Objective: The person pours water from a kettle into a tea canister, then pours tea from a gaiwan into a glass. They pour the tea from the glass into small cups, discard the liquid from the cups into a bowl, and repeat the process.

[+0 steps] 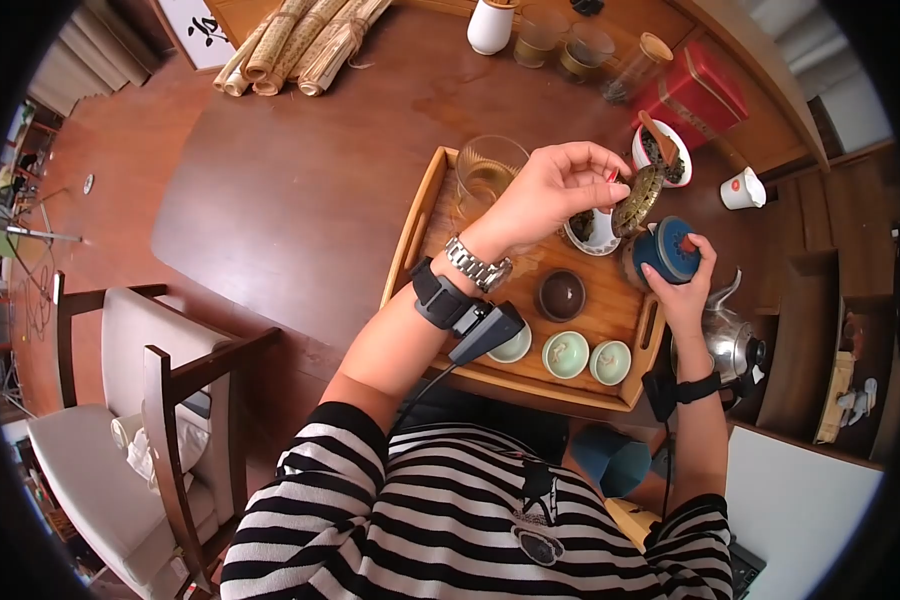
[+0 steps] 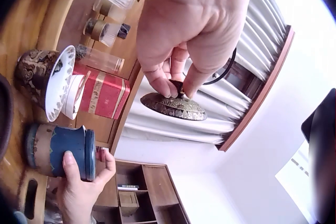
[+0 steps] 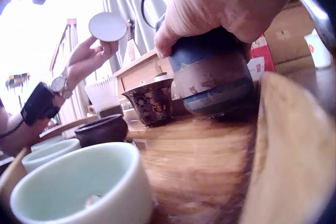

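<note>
The bowl (image 2: 37,71) lies below the left hand (image 1: 570,190), well apart from the lid (image 2: 173,107) that this hand pinches by its knob between thumb and fingertips. To the right hand's (image 1: 685,285) left is the same bowl, with the jar (image 2: 59,144) in that hand's grip just beside it, so the jar is the nearer of the two held things. The round lid has no long axis; it tilts, its pale underside turned down and toward the right hand. The jar's long axis runs roughly upright under the right hand's fingers, its small lip seeming to face the bowl.
</note>
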`<state>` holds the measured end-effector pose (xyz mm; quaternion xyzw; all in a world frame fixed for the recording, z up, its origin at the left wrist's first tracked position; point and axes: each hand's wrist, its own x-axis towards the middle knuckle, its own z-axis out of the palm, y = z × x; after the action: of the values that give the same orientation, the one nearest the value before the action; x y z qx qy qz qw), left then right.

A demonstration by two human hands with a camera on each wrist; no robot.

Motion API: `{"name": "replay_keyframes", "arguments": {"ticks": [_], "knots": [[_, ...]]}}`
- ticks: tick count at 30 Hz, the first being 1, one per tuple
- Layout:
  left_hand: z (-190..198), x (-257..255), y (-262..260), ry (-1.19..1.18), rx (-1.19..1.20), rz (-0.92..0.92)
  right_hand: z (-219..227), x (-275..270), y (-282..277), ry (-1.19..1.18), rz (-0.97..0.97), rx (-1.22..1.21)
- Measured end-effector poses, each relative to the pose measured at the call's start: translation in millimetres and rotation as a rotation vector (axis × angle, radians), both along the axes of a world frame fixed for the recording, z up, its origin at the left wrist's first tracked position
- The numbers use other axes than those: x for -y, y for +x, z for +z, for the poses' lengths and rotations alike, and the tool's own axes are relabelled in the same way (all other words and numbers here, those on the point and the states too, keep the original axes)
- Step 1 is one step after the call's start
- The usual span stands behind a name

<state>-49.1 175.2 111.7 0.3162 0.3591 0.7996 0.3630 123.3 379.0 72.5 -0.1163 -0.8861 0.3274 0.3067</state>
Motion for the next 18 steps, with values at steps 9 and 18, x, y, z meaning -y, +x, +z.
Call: {"name": "replay_keyframes", "arguments": {"ticks": [9,18], "knots": [[-0.3,4.3,-7.5,0.067,-0.008,0.098,49.1,10.1,-12.6,0.155,0.091,0.211],[-7.3,0.3,-13.3,0.100,0.073,0.198,71.3,36.7,-35.4,0.355,0.215,0.370]]}}
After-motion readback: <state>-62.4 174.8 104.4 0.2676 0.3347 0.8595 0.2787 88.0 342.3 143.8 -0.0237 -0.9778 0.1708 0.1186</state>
